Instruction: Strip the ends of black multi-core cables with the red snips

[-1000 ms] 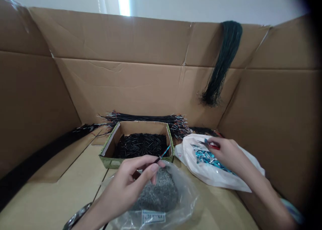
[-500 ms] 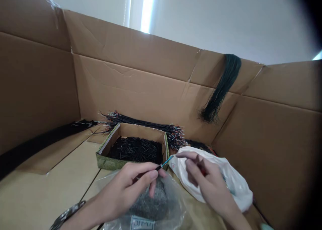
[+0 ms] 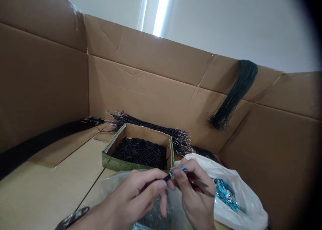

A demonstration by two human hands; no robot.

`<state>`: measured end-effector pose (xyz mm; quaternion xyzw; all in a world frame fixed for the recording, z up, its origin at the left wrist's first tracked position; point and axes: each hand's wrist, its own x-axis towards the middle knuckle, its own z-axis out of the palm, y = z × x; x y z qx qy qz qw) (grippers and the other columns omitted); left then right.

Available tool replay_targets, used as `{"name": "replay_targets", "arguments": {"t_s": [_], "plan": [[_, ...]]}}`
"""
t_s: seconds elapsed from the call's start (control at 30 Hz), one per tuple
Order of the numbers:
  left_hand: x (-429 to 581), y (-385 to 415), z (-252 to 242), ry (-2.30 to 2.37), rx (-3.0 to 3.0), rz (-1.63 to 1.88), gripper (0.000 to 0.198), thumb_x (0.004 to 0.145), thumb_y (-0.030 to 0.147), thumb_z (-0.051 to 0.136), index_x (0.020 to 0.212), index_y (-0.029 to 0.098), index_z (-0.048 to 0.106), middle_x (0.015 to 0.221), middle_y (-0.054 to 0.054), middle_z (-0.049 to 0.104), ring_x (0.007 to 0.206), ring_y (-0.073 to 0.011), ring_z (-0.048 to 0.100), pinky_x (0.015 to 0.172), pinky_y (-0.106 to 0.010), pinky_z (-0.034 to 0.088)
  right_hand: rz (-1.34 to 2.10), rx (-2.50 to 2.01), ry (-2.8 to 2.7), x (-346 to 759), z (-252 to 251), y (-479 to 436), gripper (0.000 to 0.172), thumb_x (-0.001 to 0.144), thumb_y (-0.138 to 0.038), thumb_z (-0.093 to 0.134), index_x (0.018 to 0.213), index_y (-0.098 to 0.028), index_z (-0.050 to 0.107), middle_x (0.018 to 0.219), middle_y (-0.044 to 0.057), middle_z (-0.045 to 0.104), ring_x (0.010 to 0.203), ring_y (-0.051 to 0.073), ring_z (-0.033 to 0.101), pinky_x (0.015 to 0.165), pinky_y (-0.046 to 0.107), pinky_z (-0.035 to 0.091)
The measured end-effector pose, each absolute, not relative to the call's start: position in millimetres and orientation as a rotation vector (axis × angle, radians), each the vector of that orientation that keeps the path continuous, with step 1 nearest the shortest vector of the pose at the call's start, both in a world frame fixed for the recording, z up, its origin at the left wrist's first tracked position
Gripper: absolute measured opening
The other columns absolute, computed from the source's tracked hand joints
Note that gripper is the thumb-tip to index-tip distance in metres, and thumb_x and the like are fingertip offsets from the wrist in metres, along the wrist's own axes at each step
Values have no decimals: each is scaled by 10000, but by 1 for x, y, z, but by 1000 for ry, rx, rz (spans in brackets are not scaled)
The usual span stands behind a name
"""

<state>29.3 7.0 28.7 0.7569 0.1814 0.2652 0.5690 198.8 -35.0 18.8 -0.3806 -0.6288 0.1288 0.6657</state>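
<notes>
My left hand (image 3: 133, 196) pinches a thin black wire (image 3: 167, 178) whose stripped end shows blue and other coloured strands. My right hand (image 3: 195, 198) is shut on small red-handled cutters (image 3: 195, 184), partly hidden by my fingers, and meets the wire's end. Both hands are above a transparent plastic bag (image 3: 113, 183) with grey fragments (image 3: 156, 213) inside. A white plastic bag (image 3: 241, 203) holding shiny blue scraps (image 3: 225, 193) lies just right of my right hand.
A green-rimmed cardboard tray (image 3: 125, 159) holds many short black wires. Long wire bundles (image 3: 151, 126) lie behind it, a dark green bundle (image 3: 235, 97) hangs on the cardboard wall (image 3: 151, 82), and a black bundle (image 3: 50, 136) runs along the left. A metal band (image 3: 71, 218) shows by my left wrist.
My right hand has moved left from the white bag to the wire's end, bringing the red-handled cutters with it. The view has swung, so the scene sits further right and lower.
</notes>
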Motion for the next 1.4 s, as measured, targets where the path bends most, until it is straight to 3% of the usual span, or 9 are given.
{"name": "replay_targets", "arguments": {"t_s": [0.33, 0.77, 0.9, 1.0, 1.07, 1.13, 1.27, 1.4], "plan": [[32, 4, 20, 399, 1685, 672, 355, 1058, 458, 417, 961, 179, 615, 746, -2, 698, 447, -57, 382, 424, -178, 292, 113, -814, -1476, 200, 15, -35, 227, 991, -178, 575, 771, -225, 603, 602, -50, 594, 549, 110, 508, 549, 227, 420], [31, 4, 16, 498, 1668, 742, 348, 1063, 465, 403, 1063, 188, 614, 815, -18, 733, 391, -25, 445, 383, -132, 320, -116, -837, -1493, 196, 13, -31, 202, 916, -47, 571, 846, -223, 642, 660, -34, 652, 552, 111, 542, 522, 240, 442], [33, 8, 16, 520, 1620, 753, 327, 1059, 446, 430, 1037, 177, 615, 791, -10, 716, 406, -30, 444, 388, -133, 324, -275, -893, -1598, 205, -1, -30, 290, 902, -45, 605, 1091, -254, 677, 744, 17, 695, 585, 169, 597, 529, 310, 474], [33, 10, 16, 500, 1573, 791, 321, 1047, 454, 456, 1033, 173, 610, 778, -1, 693, 412, -37, 420, 382, -143, 324, -460, -952, -1770, 210, -14, -31, 486, 920, -97, 631, 1382, -236, 573, 748, 45, 688, 600, 199, 599, 540, 341, 465], [32, 12, 17, 493, 1586, 808, 324, 1043, 452, 469, 990, 166, 611, 763, 7, 670, 413, -36, 383, 377, -152, 294, -487, -959, -1854, 208, -16, -33, 560, 930, -119, 632, 1468, -195, 498, 718, 42, 663, 588, 195, 575, 532, 337, 437], [30, 14, 18, 507, 1631, 807, 342, 1045, 439, 474, 899, 162, 613, 708, 27, 622, 443, -43, 363, 397, -161, 277, -403, -951, -1860, 204, -8, -37, 488, 934, -107, 618, 1411, -184, 552, 696, 25, 631, 568, 174, 542, 517, 317, 408], [26, 19, 20, 561, 1739, 794, 350, 1071, 417, 424, 910, 185, 632, 623, 52, 542, 538, -85, 401, 484, -185, 320, 20, -1026, -1729, 206, 26, -48, 118, 953, -212, 626, 1016, -216, 726, 694, 4, 601, 569, 142, 516, 501, 282, 376], [27, 17, 25, 517, 1914, 716, 330, 1087, 358, 381, 951, 198, 636, 645, 51, 550, 592, -99, 475, 568, -204, 370, 194, -1093, -1601, 222, 45, -53, 200, 977, -304, 606, 811, -215, 671, 682, -9, 597, 616, 141, 526, 553, 278, 390]]}}
